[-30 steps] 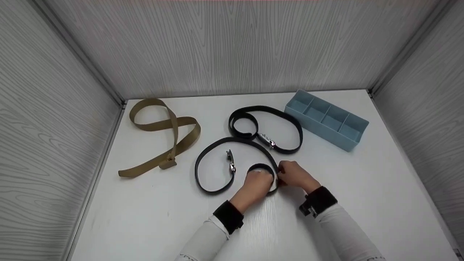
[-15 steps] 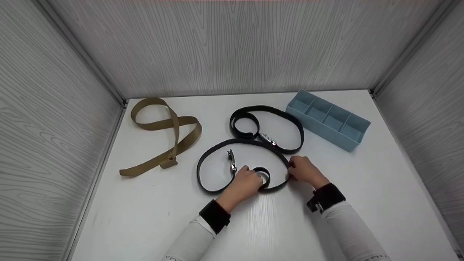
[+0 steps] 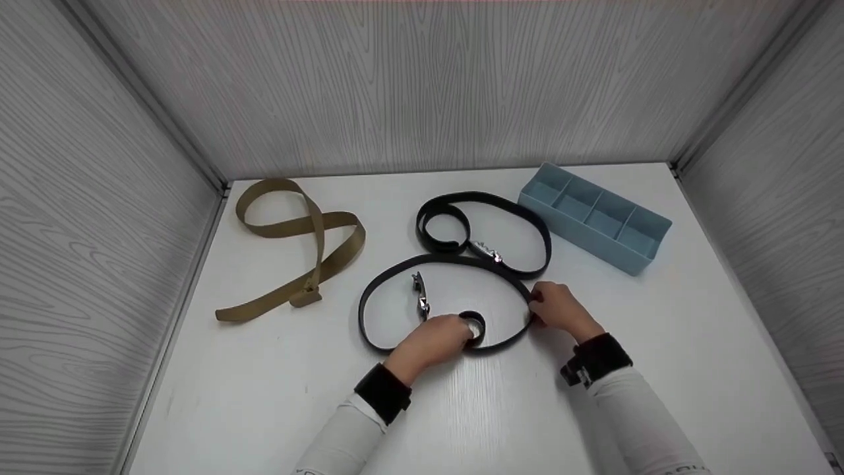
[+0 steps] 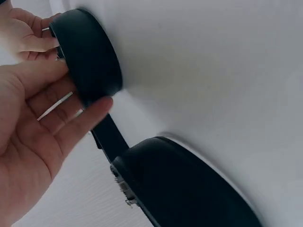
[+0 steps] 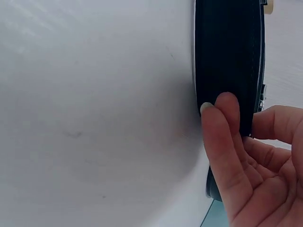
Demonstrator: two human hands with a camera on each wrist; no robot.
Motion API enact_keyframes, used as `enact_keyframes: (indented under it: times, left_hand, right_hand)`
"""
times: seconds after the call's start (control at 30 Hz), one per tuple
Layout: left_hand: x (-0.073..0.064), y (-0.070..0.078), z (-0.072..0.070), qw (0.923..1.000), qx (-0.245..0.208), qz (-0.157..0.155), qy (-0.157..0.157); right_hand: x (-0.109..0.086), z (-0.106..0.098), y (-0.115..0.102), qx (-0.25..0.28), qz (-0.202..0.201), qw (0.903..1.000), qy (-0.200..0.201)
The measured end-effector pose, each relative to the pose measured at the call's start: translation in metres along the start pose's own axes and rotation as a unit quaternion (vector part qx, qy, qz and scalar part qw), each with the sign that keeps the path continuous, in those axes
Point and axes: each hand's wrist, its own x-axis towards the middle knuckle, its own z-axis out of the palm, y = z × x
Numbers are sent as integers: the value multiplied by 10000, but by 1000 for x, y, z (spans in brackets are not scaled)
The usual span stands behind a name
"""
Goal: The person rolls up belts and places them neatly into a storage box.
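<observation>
A black belt (image 3: 399, 266) stands on its edge in a wide loop on the white table, its silver buckle (image 3: 421, 293) inside the loop. My left hand (image 3: 432, 340) holds the small coil (image 3: 481, 328) at the belt's other end. In the left wrist view, fingers (image 4: 90, 118) lie along both sides of that coiled strap (image 4: 90, 56). At the loop's right side, my right hand (image 3: 560, 309) pinches the strap. The right wrist view shows two fingertips (image 5: 227, 106) against the strap's outer face (image 5: 227, 52), with the thumb on the inner side.
Behind the loop lies a second black belt (image 3: 547, 241) with a silver buckle, close against the first. A tan webbing belt (image 3: 283, 229) is spread at the left. A blue four-section tray (image 3: 587, 234) stands at the back right. Grey panels (image 3: 428, 86) enclose the table.
My left hand has moved left with the coil, which is now smaller. My right hand has shifted right, drawing the loop wider. The other belts and the tray stay put.
</observation>
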Motion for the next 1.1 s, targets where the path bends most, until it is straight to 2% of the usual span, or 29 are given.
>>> enact_keyframes:
  times: [0.23,0.4,0.57,0.7,0.77,0.83,0.9,0.97,1.03,1.1]
  left_hand:
    - [2,-8,3,9974,-424,574,-134]
    - [4,-13,6,9966,-546,589,-192]
    - [6,-13,8,9978,-267,607,-60]
    - [5,-13,8,9980,-4,634,43]
    - [5,-13,8,9977,107,660,81]
    - [5,-13,8,9975,173,682,105]
    - [5,-14,9,9971,247,706,145]
    - [5,-15,10,9969,249,710,211]
    - [5,-16,10,9967,242,718,274]
    - [5,-16,11,9966,252,720,312]
  right_hand:
    - [0,0,1,70,47,10000,-28]
    - [1,0,2,-44,1,10000,42]
    - [-2,-1,-1,-182,-161,9997,101]
    - [-7,-2,-8,-414,-695,9960,381]
    - [-10,-3,-14,-549,-1136,9903,581]
    - [-15,-2,-22,-638,-1601,9832,603]
    - [-21,1,-30,-728,-2076,9751,286]
    - [-28,6,-37,-800,-2411,9669,-257]
    - [-34,12,-42,-986,-2588,9580,-742]
    - [-38,19,-44,-1247,-2673,9503,-995]
